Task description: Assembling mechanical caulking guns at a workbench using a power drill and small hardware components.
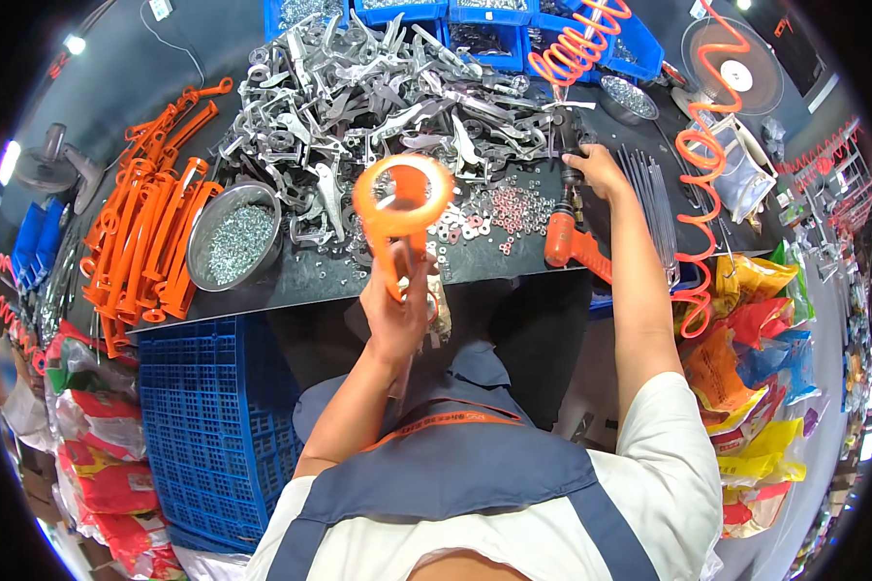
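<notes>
My left hand (pixel 397 308) is closed around an orange caulking gun frame (pixel 404 198), held upright in front of me with its ring end toward the top. A silvery part shows near my fingers, partly hidden. My right hand (pixel 599 172) reaches forward to the right and grips a black air screwdriver (pixel 570 155) that hangs upright beneath a coiled orange hose (pixel 581 48). Below that hand an orange-red pistol-grip tool (pixel 572 244) lies by the table's front edge.
Silvery cast trigger handles (pixel 358 107) are heaped across the table (pixel 310 281). More orange frames (pixel 150 242) lie left, beside a metal bowl of small fasteners (pixel 233 237). Washers (pixel 513 203) are scattered centrally. Metal rods (pixel 649 203) lie right. Blue bins (pixel 480 44) stand behind; blue crates (pixel 203 416) stand below.
</notes>
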{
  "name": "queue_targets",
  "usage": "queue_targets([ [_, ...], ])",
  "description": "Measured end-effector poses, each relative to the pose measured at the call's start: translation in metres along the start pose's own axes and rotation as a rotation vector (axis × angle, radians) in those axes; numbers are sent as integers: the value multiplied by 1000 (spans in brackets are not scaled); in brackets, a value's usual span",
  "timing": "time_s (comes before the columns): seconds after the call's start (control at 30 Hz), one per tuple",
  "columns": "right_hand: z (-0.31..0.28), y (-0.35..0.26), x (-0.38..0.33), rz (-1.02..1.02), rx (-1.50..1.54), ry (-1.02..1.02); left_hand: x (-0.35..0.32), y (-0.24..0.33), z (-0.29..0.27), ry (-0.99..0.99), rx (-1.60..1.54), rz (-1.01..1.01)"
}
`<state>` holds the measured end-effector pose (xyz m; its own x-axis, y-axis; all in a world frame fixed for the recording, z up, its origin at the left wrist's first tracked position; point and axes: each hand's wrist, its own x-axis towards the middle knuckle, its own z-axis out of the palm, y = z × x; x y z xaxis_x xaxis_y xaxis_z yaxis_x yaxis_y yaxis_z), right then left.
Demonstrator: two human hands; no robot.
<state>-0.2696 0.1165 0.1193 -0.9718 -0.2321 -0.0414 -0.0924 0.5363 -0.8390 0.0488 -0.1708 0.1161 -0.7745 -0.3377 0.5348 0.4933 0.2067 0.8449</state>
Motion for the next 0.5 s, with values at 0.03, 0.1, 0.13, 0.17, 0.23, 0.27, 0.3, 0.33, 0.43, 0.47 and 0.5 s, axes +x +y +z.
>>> queue_targets([
  [0.03, 2, 2, 4, 51, 200, -135, -3, -4, 0, 55, -77, 42],
  [0.1, -2, -7, 6, 175, 184, -143, 0, 11, -2, 35, -7, -33],
  [0.13, -4, -10, 8, 168, 231, -118, 2, 15, -2, 39, -20, -66],
  [0.17, -7, -12, 9, 162, 277, -91, 3, 18, -1, 40, -34, -98],
  [0.23, -8, -14, -5, 48, 409, -4, -1, 10, -1, 51, -44, -70],
  [0.27, -7, -19, -18, -66, 543, 82, -2, 5, -1, 60, -52, -43],
  [0.3, -3, -32, -37, -193, 750, 147, 0, 1, 1, 70, -52, -38],
  [0.33, 6, -53, -60, -318, 956, 209, 0, -1, 3, 114, -114, -4],
  [0.43, 31, -113, -133, -449, 1083, 147, -1, 2, 2, 148, -149, 3],
  [0.47, 41, -104, -135, -533, 1003, 162, 1, 6, 2, 137, -132, -27],
  [0.5, 53, -94, -137, -615, 922, 174, 2, 8, 3, 129, -113, -57],
])
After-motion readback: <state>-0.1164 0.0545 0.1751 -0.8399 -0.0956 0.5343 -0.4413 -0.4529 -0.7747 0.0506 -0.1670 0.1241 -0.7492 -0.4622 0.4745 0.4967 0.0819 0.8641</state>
